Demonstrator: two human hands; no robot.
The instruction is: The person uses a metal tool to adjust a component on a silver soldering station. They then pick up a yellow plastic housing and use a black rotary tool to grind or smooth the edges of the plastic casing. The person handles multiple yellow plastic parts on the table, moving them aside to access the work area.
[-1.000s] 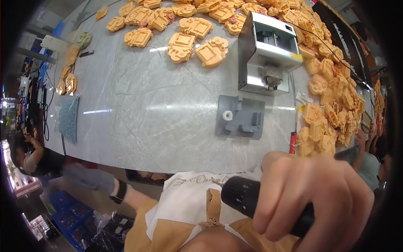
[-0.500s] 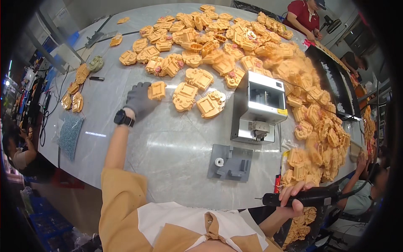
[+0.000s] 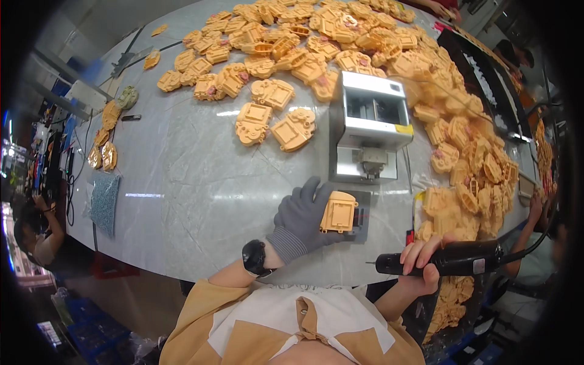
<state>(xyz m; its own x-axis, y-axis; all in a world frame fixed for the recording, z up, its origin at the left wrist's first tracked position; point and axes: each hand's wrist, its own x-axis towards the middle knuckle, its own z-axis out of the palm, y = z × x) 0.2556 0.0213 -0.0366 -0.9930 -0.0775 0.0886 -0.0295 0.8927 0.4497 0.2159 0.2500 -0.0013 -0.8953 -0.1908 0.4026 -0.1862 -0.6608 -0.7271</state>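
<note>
My left hand (image 3: 302,214), in a grey glove, grips a yellow-orange plastic housing (image 3: 339,212) from its left side. The housing is over the grey fixture block (image 3: 362,222), covering most of it; whether it is seated there I cannot tell. Bare-fingered, my right hand (image 3: 421,264) is wrapped round a black electric screwdriver (image 3: 456,258) at the table's near edge. Its thin bit points left, and a black cable runs off its right end. Just beyond the fixture stands a silver and black boxy machine (image 3: 372,128), perhaps a screw feeder.
Three loose housings (image 3: 272,94) lie left of the machine. A large heap of similar housings (image 3: 486,170) spreads across the back and right. At left are a bag of teal pellets (image 3: 104,204) and a few more housings (image 3: 109,115). People work at the far side.
My left hand has brought the housing from the left-middle of the table rightward and nearer, over the fixture. My right hand still holds the screwdriver, now slightly higher in view. The view has shifted.
</note>
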